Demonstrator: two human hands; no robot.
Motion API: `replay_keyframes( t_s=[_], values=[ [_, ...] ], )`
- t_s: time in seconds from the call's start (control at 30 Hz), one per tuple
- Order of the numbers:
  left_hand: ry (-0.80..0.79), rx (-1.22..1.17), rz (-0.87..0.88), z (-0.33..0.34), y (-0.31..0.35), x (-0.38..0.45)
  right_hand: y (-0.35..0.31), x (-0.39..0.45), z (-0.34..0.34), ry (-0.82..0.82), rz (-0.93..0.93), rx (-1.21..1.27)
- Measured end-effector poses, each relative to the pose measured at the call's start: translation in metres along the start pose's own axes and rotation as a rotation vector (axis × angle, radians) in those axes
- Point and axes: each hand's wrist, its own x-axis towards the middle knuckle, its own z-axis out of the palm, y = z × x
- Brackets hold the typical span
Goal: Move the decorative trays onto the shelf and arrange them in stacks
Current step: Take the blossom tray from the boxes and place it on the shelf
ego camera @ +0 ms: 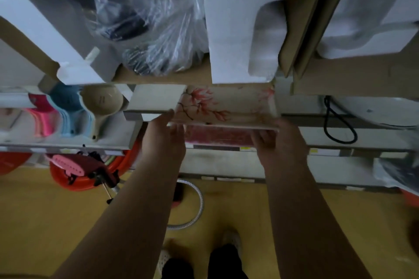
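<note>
Tray: a cream decorative tray [226, 106] printed with pink blossoms sits at the centre of the frame, at the front edge of the shelf [340, 120], under the white foam blocks [238, 29] in the upper middle.
Long axis: it runs left to right across the frame, parallel to the shelf edge.
Left hand: the left hand [165, 136] holds the tray's left end; its fingertips reach up to the corner, and they look only lightly bent, though blur hides the detail.
Right hand: the right hand [276, 140] grips the right end, fingers curled under the near rim.
Tray from the grip: it lies just above and beyond both hands in the frame, toward the shelf's depth.
Nearer hand: neither; each takes one end, about level.
Below the tray: a reddish patterned surface [217, 136] shows between the hands, possibly another tray; blur prevents certainty.
Coming move, as judged: a straight push away from the body, both ends kept even so the long side stays square to the shelf.
Risk: the white box [156, 102] just left of the tray could catch its left corner.
</note>
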Motion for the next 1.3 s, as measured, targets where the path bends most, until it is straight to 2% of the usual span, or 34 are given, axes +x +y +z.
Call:
replay_keyframes(
  t_s=[0.07, 0.17, 0.27, 0.37, 0.43, 0.57, 0.63, 0.7, 0.93, 1.1, 1.17, 1.3],
  values=[
    [-0.031, 0.032, -0.071, 0.008, 0.002, -0.003, 0.002, -0.007, -0.002, -0.108, -0.005, -0.100],
    [-0.047, -0.198, -0.193, 0.005, 0.003, -0.005, 0.005, -0.023, -0.018, -0.267, 0.003, -0.020],
    [-0.188, -0.251, -0.142, -0.017, -0.001, -0.035, 0.007, -0.042, -0.040, -0.396, -0.001, 0.096],
    [-0.337, -0.231, -0.058, -0.049, -0.009, -0.068, 0.019, -0.057, -0.046, -0.365, 0.024, 0.166],
    [-0.369, -0.289, -0.040, -0.073, -0.017, -0.085, 0.029, -0.076, -0.043, -0.313, 0.038, 0.199],
    [-0.244, -0.472, -0.022, -0.138, -0.019, -0.123, 0.070, -0.127, -0.047, -0.246, 0.127, 0.199],
    [-0.302, -0.537, 0.027, -0.179, -0.012, -0.153, 0.097, -0.164, -0.052, -0.287, 0.184, 0.175],
    [-0.277, -0.621, 0.098, -0.226, -0.002, -0.184, 0.127, -0.203, -0.057, -0.352, 0.226, 0.098],
    [0.084, -0.991, 0.266, -0.400, 0.003, -0.305, 0.245, -0.344, -0.067, -0.719, 0.554, -0.227],
    [0.257, -1.158, 0.393, -0.496, -0.004, -0.384, 0.325, -0.424, -0.093, -0.791, 0.733, -0.368],
    [0.269, -1.170, 0.475, -0.530, -0.011, -0.407, 0.353, -0.447, -0.103, -0.793, 0.790, -0.443],
    [0.185, -1.195, 0.657, -0.583, -0.025, -0.436, 0.403, -0.484, -0.111, -0.835, 0.874, -0.575]
  ],
)
